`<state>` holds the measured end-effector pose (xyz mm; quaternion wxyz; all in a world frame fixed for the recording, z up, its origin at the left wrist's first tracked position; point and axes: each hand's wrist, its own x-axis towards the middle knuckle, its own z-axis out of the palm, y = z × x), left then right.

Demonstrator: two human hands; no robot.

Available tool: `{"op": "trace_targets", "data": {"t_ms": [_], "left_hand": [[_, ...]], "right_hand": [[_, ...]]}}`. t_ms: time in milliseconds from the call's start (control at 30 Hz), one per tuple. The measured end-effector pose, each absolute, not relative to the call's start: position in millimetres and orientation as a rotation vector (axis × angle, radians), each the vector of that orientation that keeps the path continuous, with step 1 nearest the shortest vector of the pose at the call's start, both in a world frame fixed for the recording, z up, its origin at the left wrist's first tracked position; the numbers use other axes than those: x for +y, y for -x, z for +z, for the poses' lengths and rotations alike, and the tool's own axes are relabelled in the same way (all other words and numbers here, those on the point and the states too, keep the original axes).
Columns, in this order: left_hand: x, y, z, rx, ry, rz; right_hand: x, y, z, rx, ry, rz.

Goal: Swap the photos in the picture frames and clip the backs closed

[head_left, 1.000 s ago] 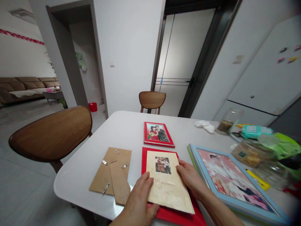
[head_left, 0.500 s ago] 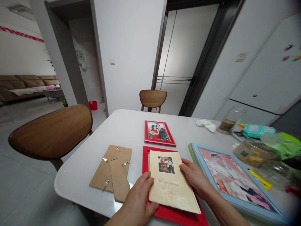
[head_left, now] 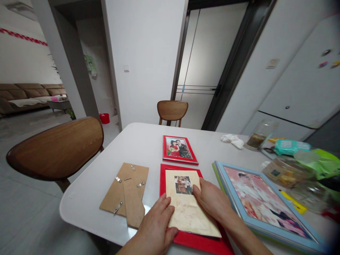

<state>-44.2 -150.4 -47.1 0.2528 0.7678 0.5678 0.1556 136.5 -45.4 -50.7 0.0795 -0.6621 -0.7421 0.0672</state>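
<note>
A cream sheet (head_left: 190, 216) with a small photo near its top lies over a red frame (head_left: 186, 241) on the white table. My left hand (head_left: 159, 221) rests at the sheet's left edge, fingers spread, thumb near the frame's lower part. My right hand (head_left: 215, 200) lies on the sheet's upper right side, its fingertips beside the small photo; the fingers are apart. Left of the frame is a brown backing board (head_left: 135, 194) with metal clips and a stand leg. Beyond the frame sits a smaller red frame (head_left: 179, 148) holding a couple's picture.
At the right, a large light-blue frame (head_left: 239, 202) lies on other frames. Behind it are a glass jar (head_left: 259, 136), white tissue (head_left: 232, 140), a teal packet (head_left: 292, 147) and plastic containers (head_left: 287, 171). Wooden chairs stand left (head_left: 58, 148) and at the far side (head_left: 172, 110).
The cream sheet has shifted a little left over the red frame. My right hand has moved left, farther onto the sheet, while my left hand has stayed nearly in place.
</note>
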Motion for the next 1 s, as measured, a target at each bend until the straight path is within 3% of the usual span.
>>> {"op": "trace_targets", "data": {"t_ms": [233,400,600,800,1000], "left_hand": [[-154.3,42.4,-48.2,1.570,-2.157,0.436],[-165.2,96.5,-49.2,1.701,-2.214,0.677],[-177.4,178.7,-65.9,2.206,-2.050,0.437],[-182.0,184.7,-76.1,2.201,-2.116,0.438],[-179.5,187.2,-84.5,2.142,-2.168,0.610]], "right_hand": [[-50.4,-134.5,-54.6,-2.330,2.011,-0.003],[-56.3,-133.7,-50.0,-2.240,1.907,0.122],[-98.7,-62.8,-42.4,-2.402,1.360,0.329],[-128.0,10.7,-48.0,-2.507,1.229,0.424],[-122.1,14.2,-47.1,-2.295,1.174,0.691]]}}
